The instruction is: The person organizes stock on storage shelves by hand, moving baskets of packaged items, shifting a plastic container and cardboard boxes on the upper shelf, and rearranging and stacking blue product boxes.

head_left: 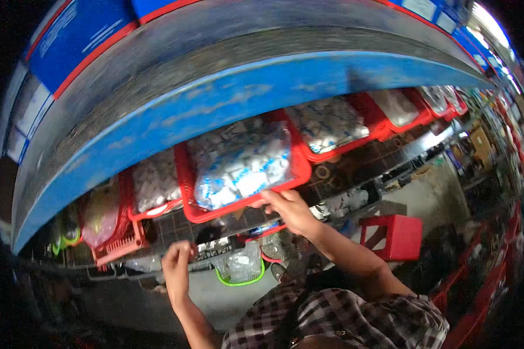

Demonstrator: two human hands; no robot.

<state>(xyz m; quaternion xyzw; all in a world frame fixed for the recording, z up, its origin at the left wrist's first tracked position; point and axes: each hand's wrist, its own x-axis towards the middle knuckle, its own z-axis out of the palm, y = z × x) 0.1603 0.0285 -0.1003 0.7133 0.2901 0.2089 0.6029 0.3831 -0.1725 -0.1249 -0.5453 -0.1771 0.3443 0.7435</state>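
the right hand [291, 212], right of centre in the frame, has thumb and fingers clamped on the front rim of a red rectangular plastic basket [301, 168] at the centre. inside lies a clear plastic bag of white pieces with blue markings [244, 166]. the left hand [177, 264], lower left of centre, has curled fingers, apart from the basket; whether it grips anything, i cannot tell. a blue-painted shelf edge [227, 87] runs above.

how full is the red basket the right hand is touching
Full or nearly: bagged white pieces spread across the red basket, up to its front rim.
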